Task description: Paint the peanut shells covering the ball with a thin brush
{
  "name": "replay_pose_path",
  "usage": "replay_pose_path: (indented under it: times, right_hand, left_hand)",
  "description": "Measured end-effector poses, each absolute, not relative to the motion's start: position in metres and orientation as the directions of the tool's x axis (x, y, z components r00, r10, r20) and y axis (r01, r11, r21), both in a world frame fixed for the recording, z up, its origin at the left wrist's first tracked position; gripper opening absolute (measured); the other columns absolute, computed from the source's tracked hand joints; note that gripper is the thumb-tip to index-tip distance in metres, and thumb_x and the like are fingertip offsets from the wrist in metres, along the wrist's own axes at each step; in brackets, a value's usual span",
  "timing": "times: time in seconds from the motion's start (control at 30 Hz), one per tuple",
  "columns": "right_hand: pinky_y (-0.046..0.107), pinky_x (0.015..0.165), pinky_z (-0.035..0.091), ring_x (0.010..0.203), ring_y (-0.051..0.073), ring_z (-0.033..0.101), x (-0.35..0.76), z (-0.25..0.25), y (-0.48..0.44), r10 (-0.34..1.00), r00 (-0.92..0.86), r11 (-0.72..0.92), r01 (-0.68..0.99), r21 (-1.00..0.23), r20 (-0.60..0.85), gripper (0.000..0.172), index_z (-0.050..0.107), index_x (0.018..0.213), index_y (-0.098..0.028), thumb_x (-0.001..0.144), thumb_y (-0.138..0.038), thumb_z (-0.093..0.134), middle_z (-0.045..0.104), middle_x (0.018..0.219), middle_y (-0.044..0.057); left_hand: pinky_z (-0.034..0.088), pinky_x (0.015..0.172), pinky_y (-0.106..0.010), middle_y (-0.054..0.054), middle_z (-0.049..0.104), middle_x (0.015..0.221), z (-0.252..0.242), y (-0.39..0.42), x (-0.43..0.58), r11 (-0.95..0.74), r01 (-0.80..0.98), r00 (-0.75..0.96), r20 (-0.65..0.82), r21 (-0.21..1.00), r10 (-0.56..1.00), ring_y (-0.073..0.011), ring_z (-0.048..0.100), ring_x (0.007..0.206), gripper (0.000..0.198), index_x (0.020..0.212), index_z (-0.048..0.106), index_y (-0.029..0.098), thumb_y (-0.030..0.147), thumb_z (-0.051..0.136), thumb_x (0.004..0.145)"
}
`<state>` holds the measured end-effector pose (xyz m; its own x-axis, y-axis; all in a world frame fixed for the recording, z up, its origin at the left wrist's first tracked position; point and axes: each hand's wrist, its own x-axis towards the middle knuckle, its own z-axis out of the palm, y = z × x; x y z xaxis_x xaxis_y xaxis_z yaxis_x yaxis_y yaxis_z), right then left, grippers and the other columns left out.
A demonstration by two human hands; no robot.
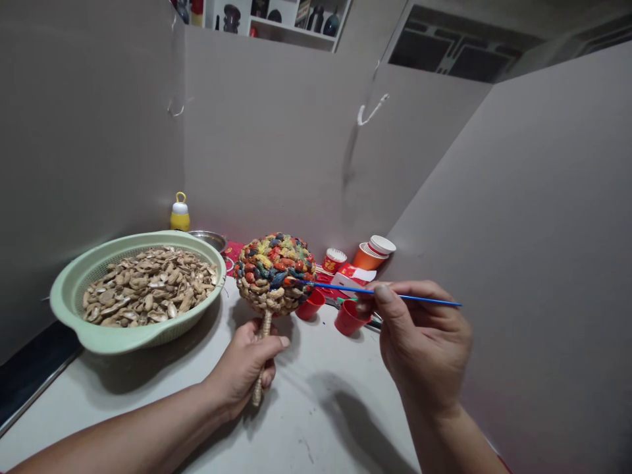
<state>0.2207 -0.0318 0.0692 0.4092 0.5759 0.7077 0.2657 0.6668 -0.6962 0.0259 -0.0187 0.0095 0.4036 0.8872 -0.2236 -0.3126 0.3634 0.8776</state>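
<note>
My left hand (254, 359) is closed round the wrapped handle of a round ornament (276, 273) covered in peanut shells, holding it upright above the white table. Its upper shells are painted red, blue, yellow and orange; the lower ones are bare tan. Between the thumb and fingers of my right hand (424, 336) is a thin blue paintbrush (355, 288). The brush tip meets the shells on the ornament's lower right side. Behind the brush stand two red cups (351, 317), partly hidden by my right hand and the ornament.
A green colander (64, 296) full of peanut shells (148, 286) stands at the left. Behind it are a metal bowl (210, 238) and a yellow bottle (180, 216). Stacked paper cups (370, 253) and a red patterned cup (334, 261) stand at the back right. Grey panels (276, 145) enclose the table.
</note>
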Motion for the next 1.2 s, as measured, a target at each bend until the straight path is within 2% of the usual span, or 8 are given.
replay_pose_path:
  times: [0.5,0.93,1.1,1.2]
  right_hand:
    - [0.024,0.047,0.056,0.052,0.015,0.068,0.2251,0.0741,-0.0307,0.561,0.45,0.658,0.266,-0.704,0.695,0.033,0.066,0.083,-0.019,0.079,-0.044,0.088,0.071,0.064,-0.001]
    - [0.025,0.048,0.057,0.054,0.014,0.07,0.2268,0.0691,-0.035,0.566,0.34,0.704,0.274,-0.655,0.751,0.021,0.069,0.086,-0.02,0.087,-0.036,0.082,0.072,0.069,-0.001]
    - [0.024,0.049,0.058,0.057,0.014,0.071,0.2236,0.0678,-0.0341,0.568,0.332,0.693,0.301,-0.655,0.753,0.021,0.069,0.085,-0.02,0.086,-0.036,0.083,0.074,0.078,0.001]
    - [0.024,0.048,0.058,0.055,0.014,0.071,0.2246,0.0672,-0.0335,0.563,0.324,0.698,0.307,-0.647,0.76,0.021,0.069,0.085,-0.02,0.086,-0.036,0.083,0.074,0.075,0.0]
  left_hand:
    - [0.021,0.036,-0.016,0.016,0.044,0.057,0.0115,-0.0192,0.025,0.392,-0.337,0.408,-0.243,0.856,0.88,-0.0008,0.03,0.035,0.05,0.093,0.045,0.024,0.043,0.079,0.061]
    - [0.018,0.037,-0.017,0.016,0.044,0.057,0.0104,-0.0181,0.0247,0.419,-0.374,0.418,-0.253,0.827,0.873,-0.0007,0.03,0.035,0.052,0.091,0.045,0.025,0.041,0.084,0.06]
    - [0.017,0.038,-0.017,0.015,0.045,0.058,0.0097,-0.0188,0.0256,0.432,-0.374,0.422,-0.264,0.821,0.867,-0.0005,0.03,0.035,0.052,0.092,0.046,0.024,0.041,0.084,0.061]
    - [0.017,0.037,-0.017,0.016,0.044,0.057,0.0116,-0.0197,0.0253,0.436,-0.359,0.423,-0.272,0.825,0.864,-0.0008,0.03,0.035,0.053,0.092,0.045,0.025,0.042,0.084,0.06]
